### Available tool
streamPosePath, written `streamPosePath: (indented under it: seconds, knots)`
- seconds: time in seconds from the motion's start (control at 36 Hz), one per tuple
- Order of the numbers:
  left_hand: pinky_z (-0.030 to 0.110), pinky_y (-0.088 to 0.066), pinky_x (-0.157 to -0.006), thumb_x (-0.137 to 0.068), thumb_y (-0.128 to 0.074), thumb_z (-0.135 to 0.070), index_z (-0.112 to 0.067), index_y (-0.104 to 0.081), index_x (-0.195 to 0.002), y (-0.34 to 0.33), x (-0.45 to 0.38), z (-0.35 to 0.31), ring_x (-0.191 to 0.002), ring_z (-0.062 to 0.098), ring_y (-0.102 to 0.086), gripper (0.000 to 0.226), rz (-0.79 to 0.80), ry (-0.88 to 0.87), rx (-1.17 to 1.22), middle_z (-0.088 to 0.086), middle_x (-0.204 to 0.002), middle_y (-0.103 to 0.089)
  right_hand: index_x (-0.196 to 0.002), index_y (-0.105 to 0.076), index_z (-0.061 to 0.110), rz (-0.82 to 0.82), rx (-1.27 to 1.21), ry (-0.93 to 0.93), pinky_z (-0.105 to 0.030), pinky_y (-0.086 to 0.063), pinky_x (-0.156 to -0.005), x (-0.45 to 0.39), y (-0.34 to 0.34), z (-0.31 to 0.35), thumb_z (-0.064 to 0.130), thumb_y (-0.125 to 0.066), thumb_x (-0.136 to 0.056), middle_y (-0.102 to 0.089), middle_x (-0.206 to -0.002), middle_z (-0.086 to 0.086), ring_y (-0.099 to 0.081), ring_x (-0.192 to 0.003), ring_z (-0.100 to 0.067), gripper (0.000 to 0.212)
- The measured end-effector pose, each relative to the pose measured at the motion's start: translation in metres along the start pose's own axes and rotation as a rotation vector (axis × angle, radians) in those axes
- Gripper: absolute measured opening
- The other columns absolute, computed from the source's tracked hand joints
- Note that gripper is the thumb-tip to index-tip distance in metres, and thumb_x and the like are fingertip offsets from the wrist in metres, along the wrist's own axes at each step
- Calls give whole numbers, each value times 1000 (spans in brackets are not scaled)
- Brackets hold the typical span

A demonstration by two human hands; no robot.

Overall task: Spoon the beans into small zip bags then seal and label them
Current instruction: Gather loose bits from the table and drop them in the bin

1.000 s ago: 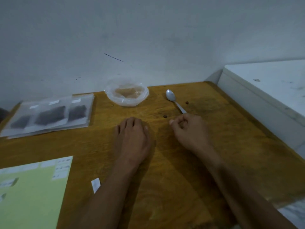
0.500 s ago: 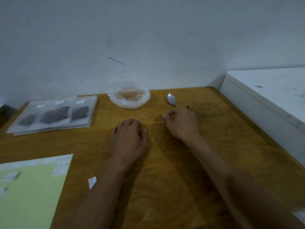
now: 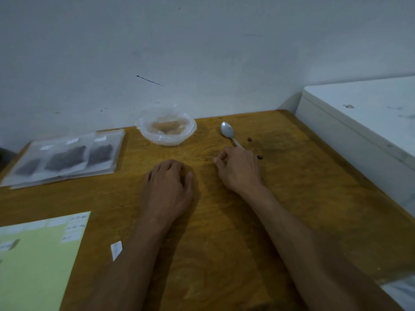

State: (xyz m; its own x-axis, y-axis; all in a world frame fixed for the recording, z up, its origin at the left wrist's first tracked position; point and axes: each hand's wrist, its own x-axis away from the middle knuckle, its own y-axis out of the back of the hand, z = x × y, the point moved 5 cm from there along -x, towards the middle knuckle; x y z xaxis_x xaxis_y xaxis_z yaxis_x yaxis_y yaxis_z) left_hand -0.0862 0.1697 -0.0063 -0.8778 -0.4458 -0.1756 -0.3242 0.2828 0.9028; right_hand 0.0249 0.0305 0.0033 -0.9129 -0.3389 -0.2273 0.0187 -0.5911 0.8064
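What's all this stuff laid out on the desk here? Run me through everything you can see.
table: one, brown wood, fills the view
bowl: one, clear plastic, far edge by the wall, looks nearly empty
spoon: one, silver, right of the bowl, handle running under the right hand
filled zip bags: three seen, clear with dark contents and white labels, far left on a flat clear stack
label sheet: one, pale green with white labels, near left corner
loose label: one, white, beside the left forearm
stray beans: a few, dark brown, scattered near the spoon
white surface: one, white, right of the table
left hand: one, palm down on the table
right hand: one, curled at the spoon handle, grip hidden
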Motion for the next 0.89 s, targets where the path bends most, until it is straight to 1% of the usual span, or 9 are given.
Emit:
streamPosePath:
  seconds: [0.14, 0.19, 0.28, 0.36, 0.47, 0.64, 0.72, 0.78, 0.89]
  knots:
    - [46, -36, -113, -100, -48, -41, -21, -57, -132, 0, 1, -1, -129, 17, -48, 39, -3, -16, -1, -2, -136, -56, -84, -67, 21, 12, -170, 1, -27, -49, -67, 7, 10, -2, 31, -63, -93, -70, -81, 6, -63, -76, -11, 14]
    - [46, -37, -113, -100, -48, -40, -19, -58, -131, 1, 2, -2, -128, 18, -49, 38, -7, -24, -3, -1, -136, -57, -85, -70, 12, 43, -494, -159, -25, -49, -63, 8, 17, -12, 24, -65, -92, -67, -74, 4, -61, -67, -10, 15]
    - [47, -41, -110, -100, -49, -38, -18, -59, -131, 0, 1, -4, -125, 19, -51, 38, -8, -16, -10, 1, -134, -59, -83, -61, 13, 145, -1139, -513, -20, -29, -40, 12, 24, -30, 15, -57, -94, -44, -58, 5, -36, -45, -7, 11]
    - [49, -42, -107, -100, -49, -36, -17, -60, -128, -2, -1, -8, -124, 21, -52, 35, -3, -21, -28, 2, -131, -60, -73, -47, 17, 73, -1378, -650, -21, -21, -37, 8, 35, -49, 12, -44, -90, -40, -57, 4, -31, -43, -8, 17]
    - [49, -43, -105, -99, -49, -36, -18, -61, -124, -8, -4, -23, -119, 20, -54, 32, 19, -55, -22, 1, -125, -62, -71, -50, 15, -85, -1189, -683, -24, -25, -42, 4, 53, -68, 10, -40, -90, -45, -62, 1, -37, -48, -10, 22]
    - [49, -43, -104, -99, -47, -43, -17, -61, -119, -27, -18, -58, -116, 22, -55, 35, 49, -112, 2, 3, -121, -61, -77, -68, 10, -136, -229, -354, -21, -35, -49, -2, 69, -76, 22, -57, -97, -56, -65, 1, -48, -55, -8, 25]
    - [50, -36, -111, -100, -44, -46, -20, -59, -124, -37, -24, -75, -125, 22, -51, 38, 67, -125, -13, 2, -130, -59, -98, -75, 14, -103, -88, -293, -24, -41, -59, -6, 64, -74, 32, -62, -97, -68, -85, 3, -54, -67, -7, 22]
    - [49, -27, -118, -101, -41, -47, -21, -52, -137, -40, -24, -80, -138, 20, -42, 45, 66, -126, -45, 0, -145, -51, -108, -75, 18, -56, -54, -279, -23, -35, -54, -8, 59, -73, 36, -64, -96, -71, -98, 1, -48, -65, -3, 24]
    - [49, -18, -122, -103, -36, -49, -21, -45, -146, -42, -23, -75, -148, 19, -29, 53, 78, -135, -49, 1, -156, -41, -105, -76, 23, -44, -8, -271, -22, -31, -50, -10, 53, -76, 38, -67, -94, -63, -83, 5, -46, -62, -2, 21]
